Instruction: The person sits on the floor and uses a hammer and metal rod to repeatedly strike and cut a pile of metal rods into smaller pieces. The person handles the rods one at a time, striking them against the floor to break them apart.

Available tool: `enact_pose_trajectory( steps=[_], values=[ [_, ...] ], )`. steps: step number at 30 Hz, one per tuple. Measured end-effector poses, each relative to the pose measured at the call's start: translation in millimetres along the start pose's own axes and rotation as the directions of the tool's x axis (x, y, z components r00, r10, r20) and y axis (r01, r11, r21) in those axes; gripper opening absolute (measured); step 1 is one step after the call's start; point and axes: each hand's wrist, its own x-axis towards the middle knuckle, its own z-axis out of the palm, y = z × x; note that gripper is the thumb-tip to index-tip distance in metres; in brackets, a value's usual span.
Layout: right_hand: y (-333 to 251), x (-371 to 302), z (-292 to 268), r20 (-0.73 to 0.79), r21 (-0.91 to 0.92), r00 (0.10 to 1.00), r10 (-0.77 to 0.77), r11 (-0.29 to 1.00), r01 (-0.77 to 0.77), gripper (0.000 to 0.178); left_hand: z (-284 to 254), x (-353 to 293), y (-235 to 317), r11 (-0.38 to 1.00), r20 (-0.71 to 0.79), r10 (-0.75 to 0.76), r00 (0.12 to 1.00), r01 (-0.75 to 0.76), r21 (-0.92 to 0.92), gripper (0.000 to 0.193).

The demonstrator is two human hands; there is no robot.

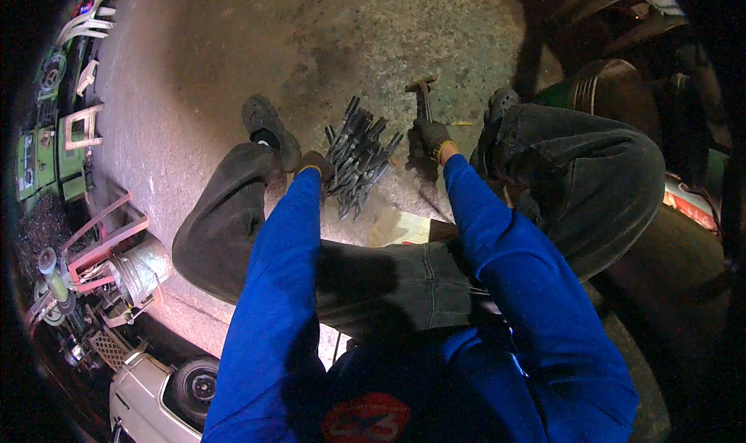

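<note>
- Your right hand (434, 140), in a dark glove with a yellow cuff, is closed around the handle of a hammer (422, 99), right of centre in the upper half of the frame; the hammer's head points toward the top edge.
- Your left hand (315, 165), gloved alike, is well apart from the right, at the left edge of the pile; its fingers are hidden, so you cannot tell whether they grip anything.
- Nearest you, blue sleeves (281, 229) rise from the lower edge, over dark trousers (388, 276) with the knees spread wide.
- Just above the trousers at centre lies a pale flat piece (413, 228).
- Between your hands, a pile of dark metal pieces (359, 151), long and some twisted, lies on the floor (233, 62).
- Your dark shoes (266, 123) flank the pile and hammer.
- Farther out, a pale vehicle (140, 385) stands at lower left, with a reddish metal frame (132, 227) above it.
- Green machinery (39, 159) and a white chair (93, 22) line the upper left.
</note>
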Motion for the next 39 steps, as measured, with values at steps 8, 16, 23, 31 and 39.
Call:
enact_pose_trajectory(
  steps=[8,16,23,31,39],
  values=[
    [7,10,-11,0.019,-0.082,0.997,-0.080,0.993,0.081,0.032,4,15,8,0.999,0.021,0.039,0.999,-0.039,0.017,0.059],
    [13,21,-6,0.039,0.055,0.999,-0.008,0.998,0.006,0.030,18,28,-2,0.990,-0.007,0.064,0.998,-0.063,0.127,0.059],
    [8,8,-5,0.003,0.103,1.000,0.016,0.994,-0.017,0.030,14,22,3,0.991,0.003,0.085,0.996,-0.085,0.101,0.058],
    [8,16,-7,-0.045,-0.094,0.998,-0.048,0.995,0.044,0.030,24,39,-5,0.981,0.028,0.120,0.992,-0.123,0.152,0.057],
    [4,7,-11,-0.041,0.004,0.999,0.016,1.000,-0.016,0.032,13,26,6,0.996,-0.042,0.083,0.996,-0.082,0.019,0.058]
  ],
)
